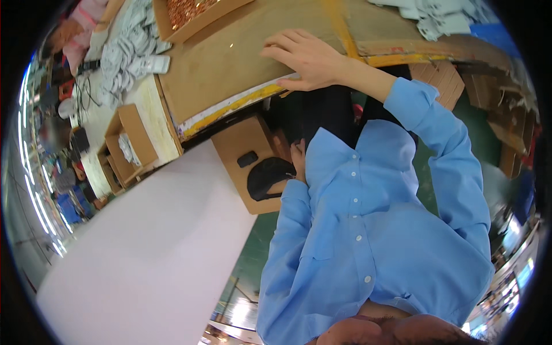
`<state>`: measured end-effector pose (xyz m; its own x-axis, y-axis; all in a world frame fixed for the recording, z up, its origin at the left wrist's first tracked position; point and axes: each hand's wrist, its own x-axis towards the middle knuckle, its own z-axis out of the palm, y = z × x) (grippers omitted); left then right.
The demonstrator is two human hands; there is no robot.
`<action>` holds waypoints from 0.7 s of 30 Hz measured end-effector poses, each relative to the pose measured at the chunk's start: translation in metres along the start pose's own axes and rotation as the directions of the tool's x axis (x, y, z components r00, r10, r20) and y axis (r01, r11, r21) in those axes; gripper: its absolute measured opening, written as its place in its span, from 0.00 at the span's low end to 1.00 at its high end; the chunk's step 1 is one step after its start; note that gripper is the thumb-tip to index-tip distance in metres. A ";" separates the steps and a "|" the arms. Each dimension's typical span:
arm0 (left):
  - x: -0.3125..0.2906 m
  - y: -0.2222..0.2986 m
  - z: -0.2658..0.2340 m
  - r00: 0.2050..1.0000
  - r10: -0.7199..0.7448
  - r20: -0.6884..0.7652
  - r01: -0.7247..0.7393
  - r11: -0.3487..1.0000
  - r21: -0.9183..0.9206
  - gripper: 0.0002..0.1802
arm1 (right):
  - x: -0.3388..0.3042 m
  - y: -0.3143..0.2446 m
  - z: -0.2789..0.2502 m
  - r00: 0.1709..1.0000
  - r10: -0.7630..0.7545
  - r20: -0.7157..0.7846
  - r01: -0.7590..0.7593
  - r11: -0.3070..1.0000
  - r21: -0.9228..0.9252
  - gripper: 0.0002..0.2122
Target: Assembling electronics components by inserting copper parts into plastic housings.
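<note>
While right hand hangs loosely spread, empty, over brown yellow-edged tabletop, I can't tell grip of left hand | black rounded cloth-like item beside it, on tan cardboard box | nothing visibly finished; remainder unclear

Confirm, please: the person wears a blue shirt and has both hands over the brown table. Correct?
No: the head view shows only the right hand over the brown table; the left hand is lower, beside the blue shirt, which you have right.

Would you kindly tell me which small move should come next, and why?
Perhaps raise the left hand to the table: it is low beside the carton, while the right hand is over the table's edge, open and apparently empty.
</note>
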<state>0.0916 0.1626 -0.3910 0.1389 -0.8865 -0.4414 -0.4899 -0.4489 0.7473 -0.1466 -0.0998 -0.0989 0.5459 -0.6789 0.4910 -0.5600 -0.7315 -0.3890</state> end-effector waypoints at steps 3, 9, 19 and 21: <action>-0.007 0.072 -0.007 0.992 -0.109 -0.067 0.112 0.993 0.041 0.26 | 0.023 0.007 0.007 0.978 -0.120 0.172 0.121 0.993 0.005 0.25; -0.016 0.087 -0.013 0.966 -0.192 -0.171 0.205 0.977 0.057 0.25 | 0.065 -0.005 0.022 0.904 -0.237 0.356 0.193 0.969 0.154 0.26; 0.024 0.011 -0.009 0.930 -0.280 -0.237 0.211 0.936 -0.280 0.19 | 0.116 -0.016 0.078 0.828 -0.400 0.393 0.258 0.894 0.365 0.28; 0.068 -0.036 0.002 0.950 -0.130 -0.284 0.012 0.924 -0.382 0.19 | 0.121 -0.020 0.078 0.812 -0.424 0.402 0.275 0.885 0.377 0.30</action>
<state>0.1168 0.1182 -0.4491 0.4401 -0.8159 -0.3751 -0.1224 -0.4683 0.8751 -0.0214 -0.1723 -0.0926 0.9310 -0.2661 0.2500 -0.1102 -0.8577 -0.5022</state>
